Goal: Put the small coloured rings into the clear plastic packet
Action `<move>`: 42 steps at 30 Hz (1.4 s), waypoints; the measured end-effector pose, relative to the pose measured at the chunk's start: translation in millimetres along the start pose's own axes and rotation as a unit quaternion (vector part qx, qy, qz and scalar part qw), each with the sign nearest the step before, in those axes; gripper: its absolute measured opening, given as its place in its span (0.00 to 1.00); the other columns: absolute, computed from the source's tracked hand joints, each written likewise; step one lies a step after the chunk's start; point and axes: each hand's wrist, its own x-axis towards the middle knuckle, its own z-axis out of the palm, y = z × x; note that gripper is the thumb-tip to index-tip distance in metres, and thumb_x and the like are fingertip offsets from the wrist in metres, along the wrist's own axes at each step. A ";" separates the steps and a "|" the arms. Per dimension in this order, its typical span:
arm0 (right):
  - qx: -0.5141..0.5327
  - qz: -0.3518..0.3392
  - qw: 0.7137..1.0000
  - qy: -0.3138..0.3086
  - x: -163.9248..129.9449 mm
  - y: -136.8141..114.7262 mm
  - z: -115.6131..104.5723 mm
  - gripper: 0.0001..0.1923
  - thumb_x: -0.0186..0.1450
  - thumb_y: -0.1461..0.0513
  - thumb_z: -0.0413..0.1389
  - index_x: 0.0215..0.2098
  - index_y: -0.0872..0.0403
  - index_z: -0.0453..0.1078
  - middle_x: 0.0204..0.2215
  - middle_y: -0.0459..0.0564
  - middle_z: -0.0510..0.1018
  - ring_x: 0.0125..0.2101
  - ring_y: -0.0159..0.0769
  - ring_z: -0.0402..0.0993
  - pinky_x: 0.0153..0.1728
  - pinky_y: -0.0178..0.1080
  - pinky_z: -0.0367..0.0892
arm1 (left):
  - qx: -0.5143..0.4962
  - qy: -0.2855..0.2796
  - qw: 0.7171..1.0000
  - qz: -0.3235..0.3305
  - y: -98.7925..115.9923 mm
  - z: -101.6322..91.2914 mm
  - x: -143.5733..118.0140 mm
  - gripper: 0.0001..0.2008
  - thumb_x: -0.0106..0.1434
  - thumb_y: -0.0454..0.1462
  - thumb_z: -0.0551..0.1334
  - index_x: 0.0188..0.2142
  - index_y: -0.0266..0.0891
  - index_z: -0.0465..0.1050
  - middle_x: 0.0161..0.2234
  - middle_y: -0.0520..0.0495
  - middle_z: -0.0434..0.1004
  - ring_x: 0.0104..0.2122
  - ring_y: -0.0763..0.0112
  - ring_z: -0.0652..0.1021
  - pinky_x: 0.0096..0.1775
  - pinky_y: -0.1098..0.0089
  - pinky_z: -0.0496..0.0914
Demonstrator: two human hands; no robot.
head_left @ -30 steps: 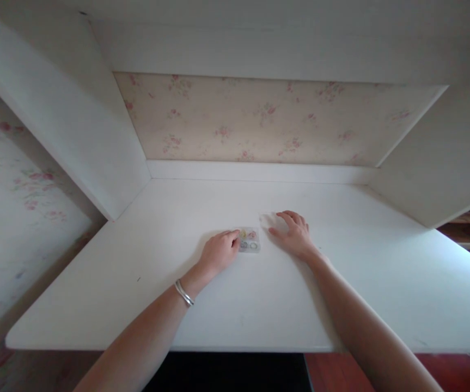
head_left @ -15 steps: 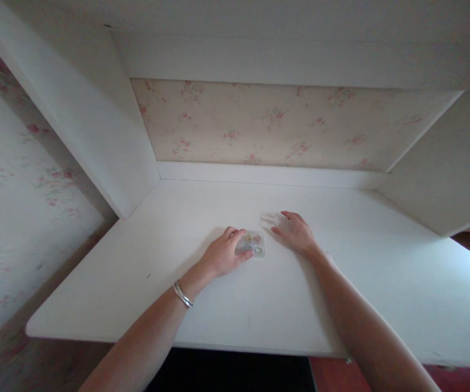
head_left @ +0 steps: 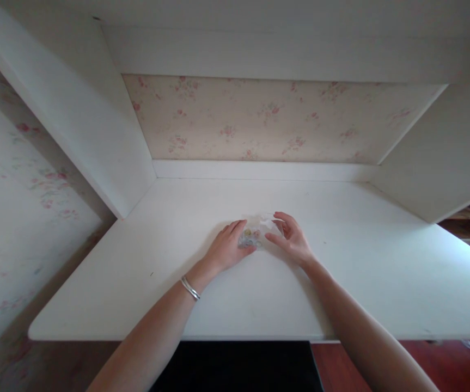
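Two bare forearms are reaching forward over a smooth, matte white tabletop point(head_left: 341, 283) set inside a white alcove. Between the hands a small clear plastic box point(head_left: 252, 237) is lying near the middle of the tabletop. It is flat and rectangular, and tiny rings in yellow, pink and grey are showing through it. Its clear lid point(head_left: 268, 222) is sticking out at the far right edge of the box; whether it is attached cannot be told.

The left hand point(head_left: 226, 249) is resting on the tabletop, its grip closing on the left side of the box, thumb at the near edge and fingers curving over the far side. A thin silver bangle point(head_left: 190, 288) is circling the left wrist.

The right hand point(head_left: 292, 237) is touching the right side of the box, its fingers curling loosely around the lid, thumb pointing toward the box. Whether it is truly pinching the lid is too small to tell.

Behind the tabletop, faded cream wallpaper point(head_left: 267, 117) with small pink flower sprigs is filling the back of the alcove. Plain white panels point(head_left: 96, 125) are slanting away on both sides.
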 end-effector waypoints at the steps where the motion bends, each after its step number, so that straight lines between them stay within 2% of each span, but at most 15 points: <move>1: 0.014 0.001 1.000 -0.004 -2.0 -2.4 1.9 0.30 0.51 0.53 0.64 0.50 0.48 0.63 0.52 0.54 0.67 0.46 0.38 0.70 0.48 0.44 0.66 | -0.006 0.012 1.000 0.010 2.1 -2.5 0.2 0.33 0.57 0.47 0.61 0.59 0.39 0.55 0.58 0.42 0.61 0.56 0.60 0.64 0.56 0.60 0.60; 5: 0.042 0.020 0.998 -0.030 -9.8 -18.2 8.1 0.24 0.53 0.52 0.62 0.46 0.51 0.67 0.56 0.55 0.64 0.50 0.41 0.67 0.51 0.44 0.64 | -0.019 0.045 0.997 0.055 10.6 -13.0 0.9 0.22 0.63 0.43 0.56 0.55 0.42 0.61 0.55 0.46 0.65 0.54 0.66 0.66 0.57 0.62 0.60; 7: 0.041 0.033 0.998 -0.042 -13.5 -27.5 10.0 0.21 0.55 0.51 0.60 0.43 0.52 0.68 0.57 0.56 0.63 0.51 0.42 0.66 0.51 0.44 0.63 | -0.023 0.054 0.997 0.055 13.2 -16.2 1.0 0.18 0.64 0.42 0.54 0.53 0.43 0.65 0.53 0.47 0.68 0.52 0.66 0.68 0.56 0.62 0.61; 11: 0.060 0.051 0.995 -0.065 -19.4 -39.4 10.9 0.21 0.58 0.49 0.57 0.44 0.52 0.68 0.56 0.56 0.64 0.51 0.43 0.67 0.49 0.44 0.65 | -0.023 0.092 0.995 0.035 14.9 -18.2 0.6 0.16 0.65 0.43 0.53 0.50 0.43 0.67 0.50 0.47 0.71 0.51 0.68 0.70 0.55 0.64 0.63; 14: 0.055 0.053 0.994 -0.082 -21.7 -40.1 10.9 0.20 0.58 0.50 0.57 0.44 0.53 0.69 0.54 0.56 0.68 0.46 0.42 0.71 0.46 0.42 0.68 | -0.027 0.100 0.993 0.049 14.8 -16.8 -0.5 0.15 0.65 0.42 0.53 0.49 0.44 0.69 0.48 0.49 0.73 0.49 0.70 0.71 0.53 0.66 0.64; 17: 0.023 0.056 0.996 -0.068 -21.6 -35.6 11.5 0.18 0.60 0.50 0.55 0.42 0.54 0.70 0.44 0.54 0.76 0.41 0.40 0.74 0.43 0.41 0.69 | -0.039 0.092 0.994 0.042 13.7 -13.1 -1.4 0.15 0.66 0.43 0.52 0.46 0.44 0.72 0.44 0.49 0.76 0.44 0.70 0.74 0.50 0.67 0.67; 21: 0.008 0.048 0.999 -0.017 -20.0 -28.9 12.2 0.19 0.62 0.51 0.53 0.46 0.54 0.67 0.34 0.51 0.78 0.32 0.36 0.76 0.36 0.39 0.70 | -0.085 0.085 0.993 -0.018 13.1 -7.9 -0.9 0.18 0.66 0.45 0.51 0.49 0.41 0.71 0.45 0.46 0.76 0.41 0.69 0.76 0.46 0.69 0.69; 24: -0.042 0.042 0.998 -0.010 -19.5 -28.3 11.2 0.22 0.62 0.52 0.52 0.52 0.53 0.64 0.32 0.49 0.78 0.25 0.31 0.72 0.29 0.35 0.69 | -0.129 0.058 0.987 -0.070 15.9 -6.9 0.3 0.23 0.65 0.47 0.52 0.56 0.41 0.64 0.42 0.47 0.78 0.38 0.70 0.77 0.42 0.71 0.70; 27: -0.073 0.038 0.996 -0.012 -19.3 -29.1 9.3 0.25 0.63 0.52 0.51 0.55 0.54 0.63 0.30 0.48 0.77 0.24 0.30 0.69 0.27 0.34 0.67 | -0.147 0.029 0.983 -0.102 19.8 -6.9 1.3 0.28 0.64 0.48 0.52 0.61 0.40 0.55 0.36 0.50 0.79 0.34 0.70 0.77 0.38 0.72 0.70; 29: -0.088 0.043 0.995 -0.016 -18.8 -27.9 8.5 0.25 0.63 0.52 0.50 0.55 0.55 0.64 0.28 0.48 0.76 0.26 0.30 0.69 0.29 0.33 0.66 | -0.144 0.012 0.983 -0.112 20.7 -5.7 1.9 0.29 0.64 0.48 0.52 0.61 0.39 0.52 0.32 0.51 0.78 0.31 0.71 0.76 0.35 0.72 0.69; 32: -0.110 0.070 0.991 -0.036 -17.6 -22.9 8.4 0.25 0.63 0.51 0.49 0.54 0.56 0.66 0.25 0.46 0.75 0.24 0.30 0.67 0.26 0.32 0.64 | -0.144 -0.006 0.982 -0.119 17.7 -1.8 3.0 0.29 0.63 0.48 0.52 0.60 0.37 0.54 0.31 0.51 0.77 0.28 0.71 0.75 0.33 0.72 0.68; 38: -0.143 0.119 0.980 -0.069 -16.6 -16.2 8.8 0.25 0.63 0.52 0.48 0.54 0.54 0.66 0.20 0.43 0.71 0.20 0.29 0.65 0.23 0.32 0.62 | -0.133 -0.048 0.981 -0.133 7.0 5.1 5.9 0.26 0.62 0.47 0.54 0.57 0.38 0.60 0.31 0.50 0.77 0.31 0.69 0.75 0.35 0.71 0.68; 42: -0.157 0.146 0.971 -0.103 -17.1 -17.4 8.7 0.25 0.63 0.52 0.47 0.54 0.54 0.66 0.18 0.43 0.71 0.19 0.30 0.66 0.22 0.33 0.61 | -0.137 -0.054 0.980 -0.135 3.9 6.1 7.1 0.28 0.63 0.47 0.52 0.59 0.35 0.58 0.33 0.48 0.76 0.33 0.68 0.75 0.37 0.70 0.68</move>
